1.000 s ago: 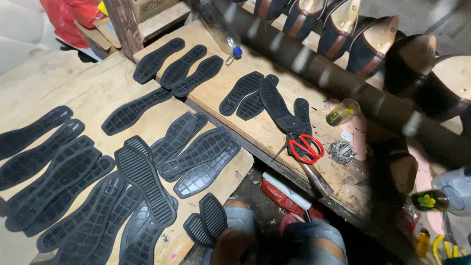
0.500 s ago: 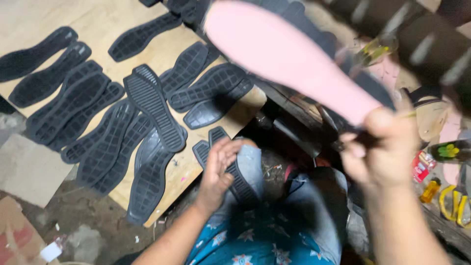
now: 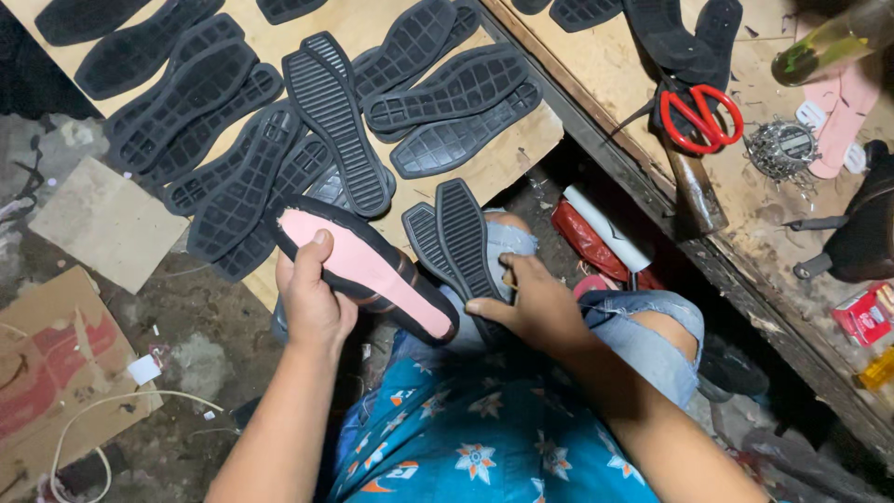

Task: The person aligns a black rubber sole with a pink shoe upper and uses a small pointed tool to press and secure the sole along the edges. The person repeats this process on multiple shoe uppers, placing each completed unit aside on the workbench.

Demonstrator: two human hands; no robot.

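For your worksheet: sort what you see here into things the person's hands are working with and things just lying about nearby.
In hand:
left hand, its grip around the black sole with pink insole
right hand, resting on the pair of black soles on the knee

Lying about:
rows of black soles on the board
red-handled scissors
cardboard scraps on the floor

Clothing: blue garment [image 3: 466,438] with white star-shaped flower print and orange accents. Light blue jeans [image 3: 643,340], ripped open at the knee. Forearms bare, no sleeves, no watch. Left hand [image 3: 312,298] and right hand [image 3: 540,312]: no gloves, no rings visible.
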